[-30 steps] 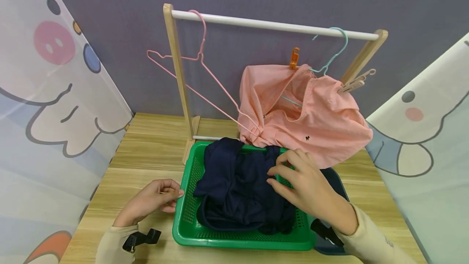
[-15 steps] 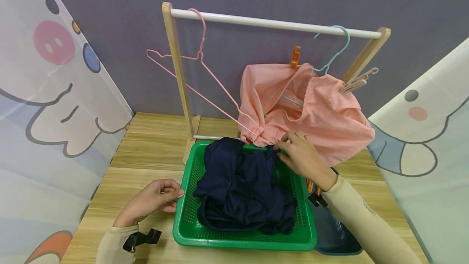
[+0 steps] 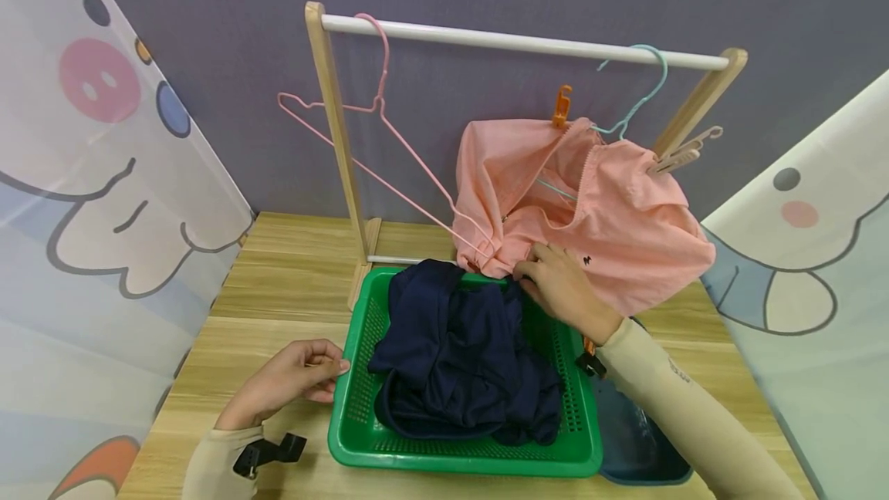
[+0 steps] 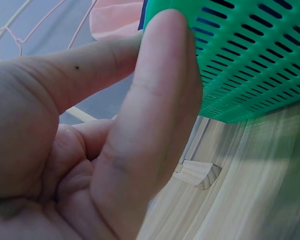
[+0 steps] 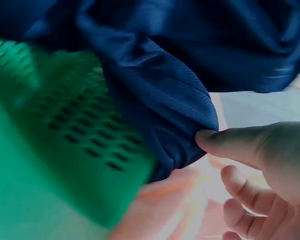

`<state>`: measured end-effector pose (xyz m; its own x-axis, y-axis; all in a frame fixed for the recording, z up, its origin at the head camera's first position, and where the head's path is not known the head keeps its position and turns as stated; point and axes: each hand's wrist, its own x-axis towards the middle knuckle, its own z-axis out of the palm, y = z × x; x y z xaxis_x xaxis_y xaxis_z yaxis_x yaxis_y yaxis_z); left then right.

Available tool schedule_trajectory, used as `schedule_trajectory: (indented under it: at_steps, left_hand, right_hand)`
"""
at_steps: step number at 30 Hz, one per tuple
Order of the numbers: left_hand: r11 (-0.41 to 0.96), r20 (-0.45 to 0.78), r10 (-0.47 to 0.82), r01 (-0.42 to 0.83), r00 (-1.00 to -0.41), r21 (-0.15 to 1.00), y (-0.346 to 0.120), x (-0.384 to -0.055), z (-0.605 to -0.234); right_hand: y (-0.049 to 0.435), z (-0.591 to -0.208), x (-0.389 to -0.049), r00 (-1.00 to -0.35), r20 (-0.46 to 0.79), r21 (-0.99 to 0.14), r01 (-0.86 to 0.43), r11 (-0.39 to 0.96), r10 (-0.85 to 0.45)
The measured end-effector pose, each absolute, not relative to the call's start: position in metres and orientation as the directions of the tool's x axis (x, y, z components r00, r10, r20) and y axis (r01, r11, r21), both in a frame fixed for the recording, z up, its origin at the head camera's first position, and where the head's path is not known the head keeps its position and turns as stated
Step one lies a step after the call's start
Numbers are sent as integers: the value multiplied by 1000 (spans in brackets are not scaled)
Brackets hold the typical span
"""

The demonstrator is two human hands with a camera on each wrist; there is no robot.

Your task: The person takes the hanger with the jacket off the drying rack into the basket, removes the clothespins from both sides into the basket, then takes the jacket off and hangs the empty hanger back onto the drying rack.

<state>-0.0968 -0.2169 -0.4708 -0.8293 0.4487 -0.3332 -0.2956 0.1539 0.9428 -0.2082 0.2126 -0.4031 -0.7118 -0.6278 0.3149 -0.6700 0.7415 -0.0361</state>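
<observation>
In the head view, a green plastic basket (image 3: 464, 466) holds a crumpled navy garment (image 3: 464, 353). My left hand (image 3: 288, 378) pinches the basket's left rim between thumb and fingers; the left wrist view shows the perforated basket wall (image 4: 255, 55) beyond the fingertips. My right hand (image 3: 566, 288) is at the basket's back right edge, pinching a bunched end of the navy cloth (image 5: 175, 110). In the right wrist view its thumb presses that cloth, the index finger seems hidden behind it, and the other fingers curl below.
Behind the basket stands a wooden rack with a white rail (image 3: 514, 40). A pink hanger (image 3: 380, 103) and a teal hanger (image 3: 649, 91) hang there, the latter inside a pink zip garment (image 3: 625, 253) with an orange clip (image 3: 562, 105) and a beige clip (image 3: 684, 151). Right lies a dark tray (image 3: 639, 438).
My right hand has moved back and slightly left, from above the basket's right side to the cloth end at its back rim. My left hand has stayed on the basket rim.
</observation>
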Motion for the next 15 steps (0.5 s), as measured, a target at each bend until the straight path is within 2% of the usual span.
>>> schedule_trajectory:
  at_steps: [4,11,15]
  left_hand:
    - [157,-330,453,-290,-828,944,-216,-98,-471]
    - [158,-335,446,-295,-830,942,-217,-98,-472]
    - [158,-339,443,-300,-830,941,-218,-97,-473]
  right_hand:
    - [213,-381,-188,-681,388,-68,-693,718,-621]
    - [208,-345,-140,-567,529,-65,-769,636,-631]
    - [205,-335,-120,-554,545,-58,-774,631,-630]
